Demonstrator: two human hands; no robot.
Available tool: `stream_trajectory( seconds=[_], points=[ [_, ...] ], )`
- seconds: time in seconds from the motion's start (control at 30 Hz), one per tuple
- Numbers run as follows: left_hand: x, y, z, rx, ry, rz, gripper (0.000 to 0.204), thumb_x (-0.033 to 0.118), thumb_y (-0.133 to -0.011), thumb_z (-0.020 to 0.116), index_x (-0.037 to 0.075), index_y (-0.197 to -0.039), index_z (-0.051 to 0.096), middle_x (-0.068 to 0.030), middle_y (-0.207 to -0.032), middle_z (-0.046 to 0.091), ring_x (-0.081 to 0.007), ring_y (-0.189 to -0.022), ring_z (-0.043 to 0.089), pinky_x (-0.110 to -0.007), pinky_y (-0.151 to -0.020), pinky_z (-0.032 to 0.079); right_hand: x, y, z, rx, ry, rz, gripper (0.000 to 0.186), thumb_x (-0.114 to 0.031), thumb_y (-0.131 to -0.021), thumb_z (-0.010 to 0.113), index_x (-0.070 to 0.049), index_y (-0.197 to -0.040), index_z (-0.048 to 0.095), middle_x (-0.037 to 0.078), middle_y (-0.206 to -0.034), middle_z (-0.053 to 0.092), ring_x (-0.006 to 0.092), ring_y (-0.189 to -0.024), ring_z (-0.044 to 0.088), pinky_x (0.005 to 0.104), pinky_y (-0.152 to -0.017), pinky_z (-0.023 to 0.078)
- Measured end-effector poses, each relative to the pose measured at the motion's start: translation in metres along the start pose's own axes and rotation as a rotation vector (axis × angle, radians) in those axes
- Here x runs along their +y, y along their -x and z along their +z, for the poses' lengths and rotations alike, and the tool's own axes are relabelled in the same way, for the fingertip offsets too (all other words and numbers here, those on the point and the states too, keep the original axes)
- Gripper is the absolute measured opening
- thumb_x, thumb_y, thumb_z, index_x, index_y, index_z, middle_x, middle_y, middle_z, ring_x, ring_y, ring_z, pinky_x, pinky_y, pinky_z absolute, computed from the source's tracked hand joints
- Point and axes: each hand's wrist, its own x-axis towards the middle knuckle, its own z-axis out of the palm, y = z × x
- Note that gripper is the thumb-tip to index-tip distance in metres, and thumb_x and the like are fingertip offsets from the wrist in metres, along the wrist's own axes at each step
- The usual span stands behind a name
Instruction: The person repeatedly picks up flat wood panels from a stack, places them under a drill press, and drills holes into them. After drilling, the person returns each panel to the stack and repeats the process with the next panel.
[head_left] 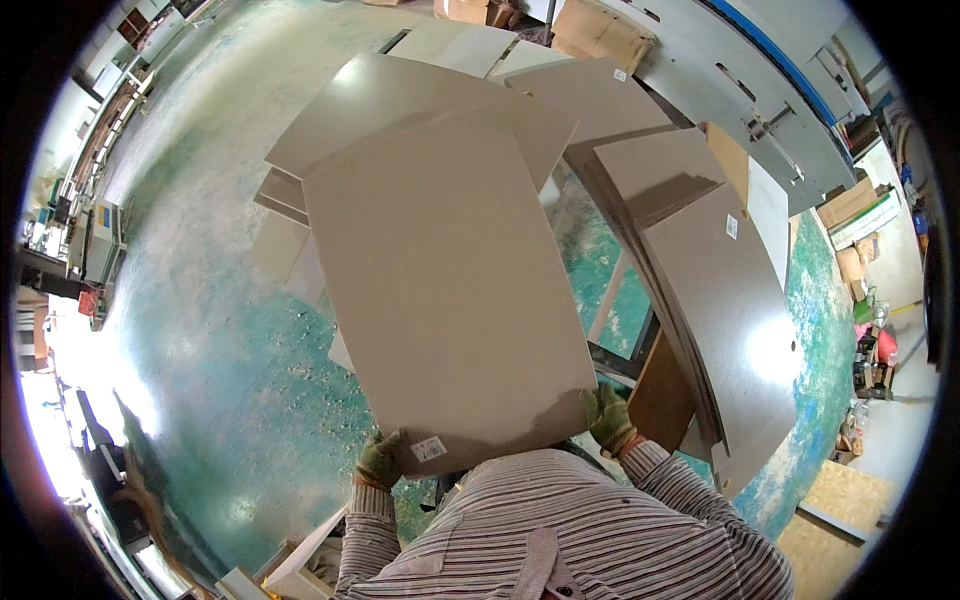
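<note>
We've got both gloved hands clamped on the near edge of a big tan panel [445, 290], left hand [379, 461] at one corner, right hand [608, 418] at the other, held out front. Smooth, flat, matte board. Open green floor [220, 330] on our left; stacked panels [720, 300] crowd the right.

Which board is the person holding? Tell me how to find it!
Look above the striped shirt. The big grey-brown board fills the middle, gripped at its near corners by the gloved left hand and right hand. Only it is lifted, with a small white sticker.
</note>
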Motion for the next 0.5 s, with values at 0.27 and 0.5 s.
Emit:
stream_trajectory(
  seconds=[0.27,0.5],
  points=[
    [0.001,-0.017,-0.023,0.32,-0.254,0.168,0.03,0.017,-0.089,0.074,-0.002,-0.11,0.066,-0.0107,-0.101,0.07,-0.0241,-0.088,0.069,-0.041,-0.077,0.058,-0.054,-0.057,-0.022,0.262,0.295,-0.439,0.073,-0.036,-0.091,0.07,0.008,-0.142,0.043,0.029,-0.135,0.053,0.047,-0.119,0.055,0.0496,-0.099,0.048],
    [-0.003,-0.027,-0.026,0.315,-0.192,0.177,0.025,0.017,-0.088,0.076,-0.001,-0.104,0.067,-0.008,-0.096,0.07,-0.0178,-0.077,0.066,-0.037,-0.068,0.055,-0.2,-0.316,-0.082,0.482,0.578,-0.561,0.085,-0.056,-0.098,0.048,0.008,-0.149,0.03,0.034,-0.154,0.03,0.0481,-0.144,0.028,0.0553,-0.119,0.022]
  ],
)
